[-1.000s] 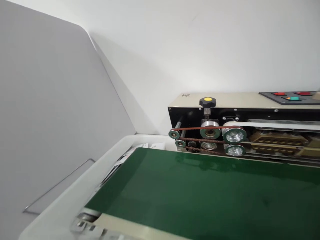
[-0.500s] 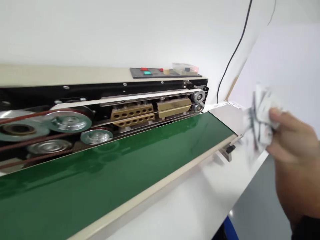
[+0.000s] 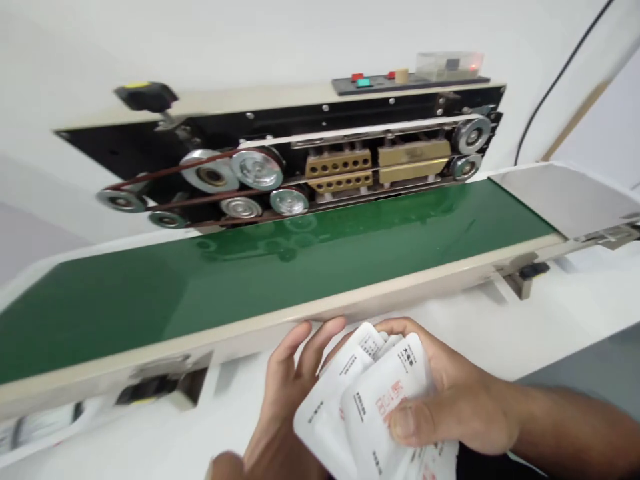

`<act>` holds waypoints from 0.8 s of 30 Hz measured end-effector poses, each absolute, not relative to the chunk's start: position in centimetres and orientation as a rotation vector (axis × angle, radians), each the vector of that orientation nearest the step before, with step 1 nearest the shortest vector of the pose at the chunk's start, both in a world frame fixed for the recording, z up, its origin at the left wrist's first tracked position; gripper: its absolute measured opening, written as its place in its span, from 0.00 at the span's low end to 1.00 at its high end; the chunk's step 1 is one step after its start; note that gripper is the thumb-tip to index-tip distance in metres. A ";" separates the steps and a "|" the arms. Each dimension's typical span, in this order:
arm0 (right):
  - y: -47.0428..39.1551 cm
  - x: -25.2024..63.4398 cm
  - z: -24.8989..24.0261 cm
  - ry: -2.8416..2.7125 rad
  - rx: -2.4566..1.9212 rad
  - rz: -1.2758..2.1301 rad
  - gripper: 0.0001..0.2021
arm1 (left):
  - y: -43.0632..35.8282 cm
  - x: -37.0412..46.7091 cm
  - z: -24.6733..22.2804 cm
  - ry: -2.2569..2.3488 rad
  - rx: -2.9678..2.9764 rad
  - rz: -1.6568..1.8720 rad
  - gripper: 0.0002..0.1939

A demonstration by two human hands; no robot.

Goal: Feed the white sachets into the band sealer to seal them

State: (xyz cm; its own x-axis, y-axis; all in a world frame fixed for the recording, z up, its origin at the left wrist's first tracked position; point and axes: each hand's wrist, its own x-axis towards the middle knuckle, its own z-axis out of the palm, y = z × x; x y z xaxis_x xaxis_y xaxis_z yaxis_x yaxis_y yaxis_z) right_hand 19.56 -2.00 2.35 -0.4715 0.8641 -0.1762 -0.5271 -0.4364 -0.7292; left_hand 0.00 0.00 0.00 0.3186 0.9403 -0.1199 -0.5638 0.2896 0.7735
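The right hand point(image 3: 450, 400) is closed around a fanned stack of white pouches point(image 3: 370, 400), thumb pressed on the front pouch and fingers curled over the top edge. The left hand point(image 3: 285, 407) supports the same stack from the other side, its fingers point(image 3: 305, 347) spread flat behind the pouches, thumb low at the picture's bottom edge. The pouches bear small dark and red print, too small to read. Just beyond the fingertips runs the beige front rail point(image 3: 320, 310) of a sealing machine, with its green conveyor belt point(image 3: 280, 267) behind the rail. Farther back, above the belt, sit silver pulleys point(image 3: 235, 170) with brown drive belts and brass blocks point(image 3: 375, 167). Up beyond them, on the machine's top, is a control panel point(image 3: 380, 80) with red and green buttons
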 end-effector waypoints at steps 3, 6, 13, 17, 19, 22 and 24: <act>-1.7 19.3 2.1 -0.824 -0.638 2.131 0.29 | -0.5 1.1 1.1 0.575 0.776 1.058 0.25; -1.5 18.9 2.1 -0.891 -0.534 2.259 0.26 | -0.8 1.3 1.2 0.447 0.800 0.939 0.27; -2.7 19.1 1.8 -0.769 -0.792 2.327 0.39 | -1.1 -0.1 0.1 0.624 0.873 0.718 0.29; -3.0 18.3 2.0 -0.866 -1.079 2.099 0.41 | -1.5 -0.3 -1.4 0.652 0.790 0.854 0.38; -3.0 17.4 1.7 -0.963 -1.082 1.964 0.39 | -2.0 -0.6 -2.6 0.658 0.543 0.921 0.30; -2.6 16.4 0.6 -1.185 -1.088 1.721 0.37 | -2.4 -0.9 -4.0 0.360 0.222 0.856 0.18; -2.3 16.1 0.0 -1.377 -1.157 1.563 0.36 | -2.3 -0.8 -4.4 0.122 0.133 0.816 0.23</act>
State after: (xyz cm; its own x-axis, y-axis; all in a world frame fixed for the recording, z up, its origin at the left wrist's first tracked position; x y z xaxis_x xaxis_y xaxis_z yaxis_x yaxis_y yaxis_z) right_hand 16.13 -2.33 -0.02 -0.3185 0.9357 -0.1519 0.0331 -0.1492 -0.9883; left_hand -0.75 -2.31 -4.44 0.6793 0.7316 -0.0571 -0.7163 0.6780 0.1649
